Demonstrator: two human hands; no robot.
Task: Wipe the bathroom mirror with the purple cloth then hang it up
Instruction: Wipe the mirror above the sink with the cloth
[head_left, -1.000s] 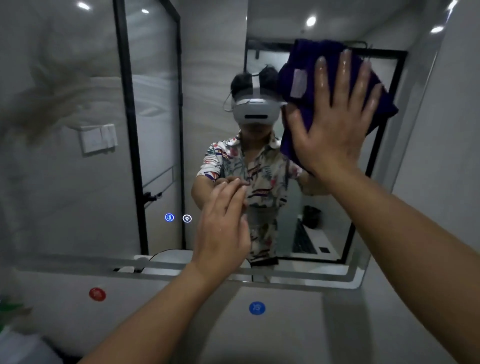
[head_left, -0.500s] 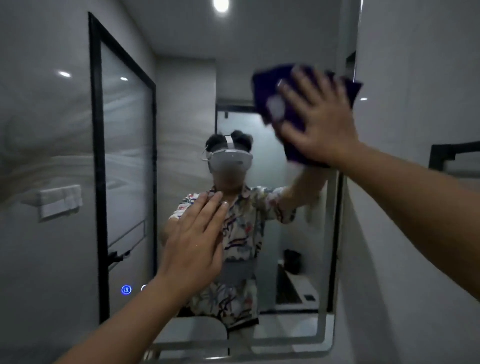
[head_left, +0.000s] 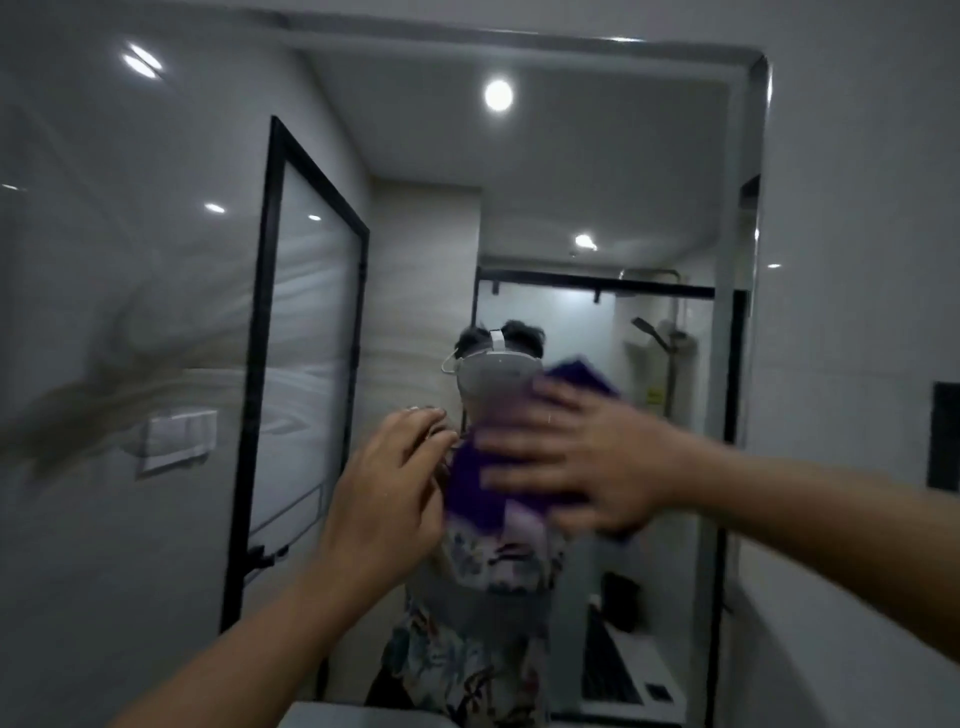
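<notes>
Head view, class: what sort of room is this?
Most likely a bathroom: a wall mirror reflects a shower head and a black-framed glass screen; the right hand presses a purple cloth to it.

right hand (head_left: 582, 462) flat, pressing purple cloth (head_left: 475, 488) on mirror (head_left: 156, 260) centre; left hand (head_left: 384, 499) just beside cloth, fingers curled

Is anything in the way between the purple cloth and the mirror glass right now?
Nothing visible. The right hand presses the purple cloth flat against the mirror near its middle. The left hand is raised just beside the cloth, not between it and the glass.
</notes>
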